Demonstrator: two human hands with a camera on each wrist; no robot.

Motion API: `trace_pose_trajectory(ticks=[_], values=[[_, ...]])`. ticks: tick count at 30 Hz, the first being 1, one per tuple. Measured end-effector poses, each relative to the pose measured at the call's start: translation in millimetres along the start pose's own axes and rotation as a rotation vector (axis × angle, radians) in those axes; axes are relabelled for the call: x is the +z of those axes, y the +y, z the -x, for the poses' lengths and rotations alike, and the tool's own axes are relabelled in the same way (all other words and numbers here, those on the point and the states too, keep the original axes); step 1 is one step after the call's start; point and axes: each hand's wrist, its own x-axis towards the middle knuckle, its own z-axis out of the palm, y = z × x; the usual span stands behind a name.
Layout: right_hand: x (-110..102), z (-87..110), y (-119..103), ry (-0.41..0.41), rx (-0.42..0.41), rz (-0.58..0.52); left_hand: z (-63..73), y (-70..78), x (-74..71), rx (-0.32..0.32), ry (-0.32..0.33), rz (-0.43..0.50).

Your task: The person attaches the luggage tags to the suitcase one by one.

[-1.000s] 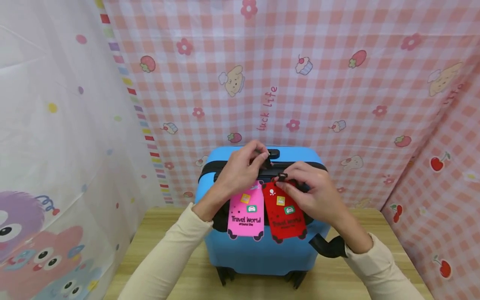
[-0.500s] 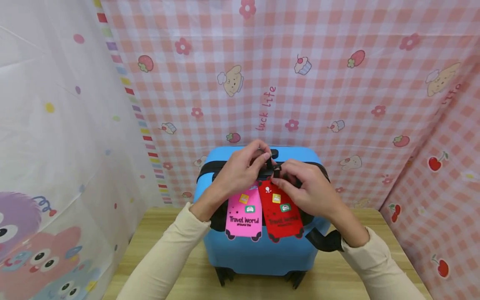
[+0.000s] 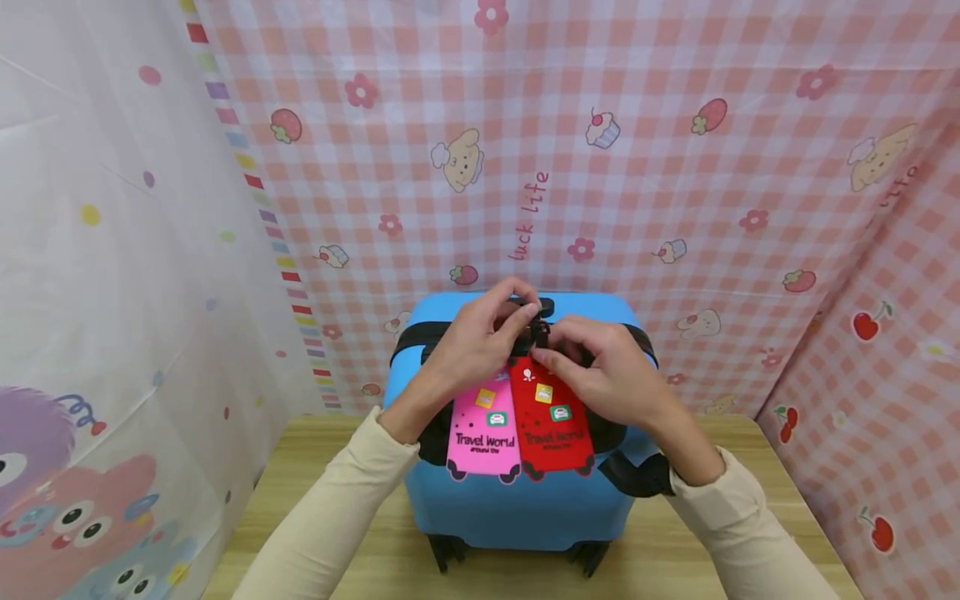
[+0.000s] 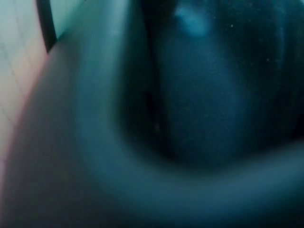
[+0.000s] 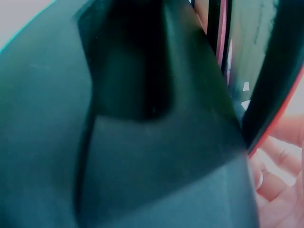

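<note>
- Moved since the earlier frames: the right hand (image 3: 607,367) has shifted left, bringing the red tag (image 3: 551,427) with it. Its gap from the left hand (image 3: 487,333) has closed to almost nothing; the left hand stays much where it was.
- Key relation: a small black buckle (image 3: 542,334), at the right fingertips, lies just on the near side of the left fingertips and meets the black strap (image 3: 537,320) there. Whether the strap passes through the buckle cannot be told.
- Finger state, left: thumb and forefinger pinched on the strap.
- Finger state, right: thumb and forefinger pinched on the buckle, just beyond the red tag's far end.
- Nearer hand: the right, its thumb at the tag's far edge.
- Long axis: red tag runs far to near, its near end angled slightly right.
- Location: red tag hangs before the blue suitcase (image 3: 517,514), right of the pink tag (image 3: 483,427); their neighbouring edges meet or slightly overlap.
- Appearance: red tag is flat, suitcase-shaped, with dark corners, yellow and green badges and dark lettering, low in contrast. Pink tag bears a like design, its lettering clearer.
- Wrist views: dark, blurred surfaces fill most of both; they do not settle the strap's path.
</note>
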Motion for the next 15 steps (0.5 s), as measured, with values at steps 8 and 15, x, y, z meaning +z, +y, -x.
trace_pose_trajectory(ticks=[8,15], values=[[5.6,0.3,3.8,0.044,0.038,-0.058,2.0,-2.2,0.4,-0.009,-0.002,0.033],[7.5,5.1,6.8,0.086,0.031,-0.087,3.4,-0.3,2.6,-0.059,0.006,-0.013]])
